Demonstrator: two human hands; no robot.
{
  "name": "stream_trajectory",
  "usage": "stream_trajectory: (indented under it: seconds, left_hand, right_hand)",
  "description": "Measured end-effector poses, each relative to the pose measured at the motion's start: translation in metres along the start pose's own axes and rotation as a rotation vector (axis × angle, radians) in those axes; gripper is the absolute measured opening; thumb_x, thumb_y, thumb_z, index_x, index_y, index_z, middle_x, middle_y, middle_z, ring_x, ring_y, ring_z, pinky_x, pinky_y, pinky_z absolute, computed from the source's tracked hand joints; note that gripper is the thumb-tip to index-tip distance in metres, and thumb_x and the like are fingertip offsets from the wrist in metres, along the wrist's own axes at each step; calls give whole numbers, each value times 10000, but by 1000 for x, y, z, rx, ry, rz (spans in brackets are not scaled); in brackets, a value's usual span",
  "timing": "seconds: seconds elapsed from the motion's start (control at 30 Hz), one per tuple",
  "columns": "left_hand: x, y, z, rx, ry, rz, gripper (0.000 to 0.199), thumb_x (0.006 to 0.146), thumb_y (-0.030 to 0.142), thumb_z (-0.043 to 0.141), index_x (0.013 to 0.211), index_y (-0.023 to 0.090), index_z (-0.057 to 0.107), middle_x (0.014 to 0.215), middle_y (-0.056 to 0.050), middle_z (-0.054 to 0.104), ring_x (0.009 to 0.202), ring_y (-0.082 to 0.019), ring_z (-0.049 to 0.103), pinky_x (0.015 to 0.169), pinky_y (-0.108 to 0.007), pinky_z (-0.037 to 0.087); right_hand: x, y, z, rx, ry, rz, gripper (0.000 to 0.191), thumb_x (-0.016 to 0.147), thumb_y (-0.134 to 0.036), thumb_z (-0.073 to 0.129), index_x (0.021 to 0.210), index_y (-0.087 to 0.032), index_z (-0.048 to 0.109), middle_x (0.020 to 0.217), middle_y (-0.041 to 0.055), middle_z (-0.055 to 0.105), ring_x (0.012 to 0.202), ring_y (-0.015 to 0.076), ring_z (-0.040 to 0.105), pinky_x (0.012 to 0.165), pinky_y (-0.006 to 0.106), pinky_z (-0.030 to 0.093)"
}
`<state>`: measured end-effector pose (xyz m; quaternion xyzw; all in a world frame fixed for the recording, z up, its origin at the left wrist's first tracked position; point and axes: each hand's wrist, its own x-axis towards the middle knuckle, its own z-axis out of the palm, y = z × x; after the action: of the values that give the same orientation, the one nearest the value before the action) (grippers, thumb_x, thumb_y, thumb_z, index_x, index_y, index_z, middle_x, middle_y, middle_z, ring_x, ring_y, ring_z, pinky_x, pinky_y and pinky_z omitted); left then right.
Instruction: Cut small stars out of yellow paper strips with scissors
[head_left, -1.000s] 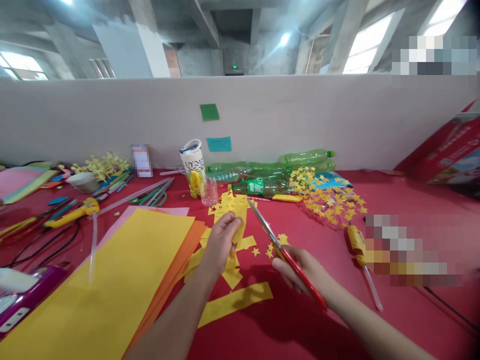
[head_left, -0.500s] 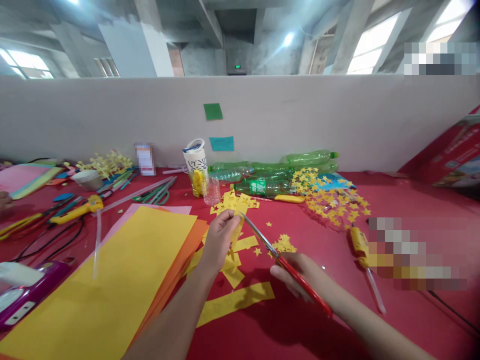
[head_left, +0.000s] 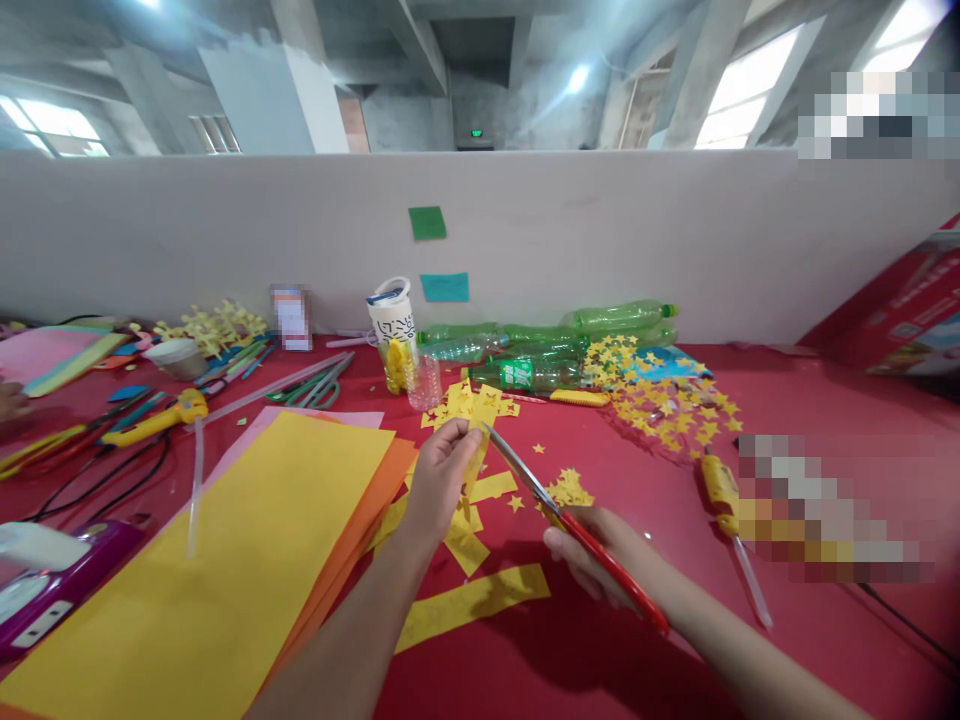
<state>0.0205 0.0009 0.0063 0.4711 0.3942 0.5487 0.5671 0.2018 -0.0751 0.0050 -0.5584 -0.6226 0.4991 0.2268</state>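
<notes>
Pinched between the fingers of my left hand [head_left: 442, 470] is a yellow paper strip [head_left: 484, 420]. My right hand [head_left: 600, 560] grips red-handled scissors [head_left: 529, 478], whose blade tips are at the strip's right edge. Below my hands lie more yellow paper strips [head_left: 480, 603] on the red table. A small pile of yellow paper stars [head_left: 570, 488] sits just beyond my right hand. Cut scraps with star-shaped holes [head_left: 450, 405] lie behind my left hand.
Yellow sheets [head_left: 277, 520] over orange ones lie at left, near a purple power strip [head_left: 67, 590]. Green bottles [head_left: 555, 372], a white cup [head_left: 391, 320] and many stars [head_left: 675, 405] stand or lie behind. A yellow glue gun [head_left: 721, 492] is at right. A person's hand shows at far left.
My two hands have hardly moved and keep hold of the strip and the scissors. The scissor handles have shifted slightly to the right.
</notes>
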Motion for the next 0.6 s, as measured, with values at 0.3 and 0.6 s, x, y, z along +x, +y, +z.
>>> stream_trajectory:
  seconds: [0.3, 0.6]
  left_hand:
    - [-1, 0, 2, 2, 35, -40, 233, 665, 384, 627, 692, 171, 536, 525, 42, 482, 443, -66, 446, 397, -165, 315]
    - [0, -3, -1, 11, -10, -16, 211, 729, 356, 585, 693, 171, 492, 553, 57, 407, 441, -37, 378, 412, -142, 306]
  right_hand:
    - [1, 4, 5, 58, 21, 64, 461, 780, -619, 406, 664, -177, 461, 329, -89, 380, 261, 51, 316, 298, 148, 243]
    - [-1, 0, 3, 22, 16, 75, 425, 795, -573, 426, 641, -178, 458, 318, -85, 385, 256, 55, 335, 300, 149, 248]
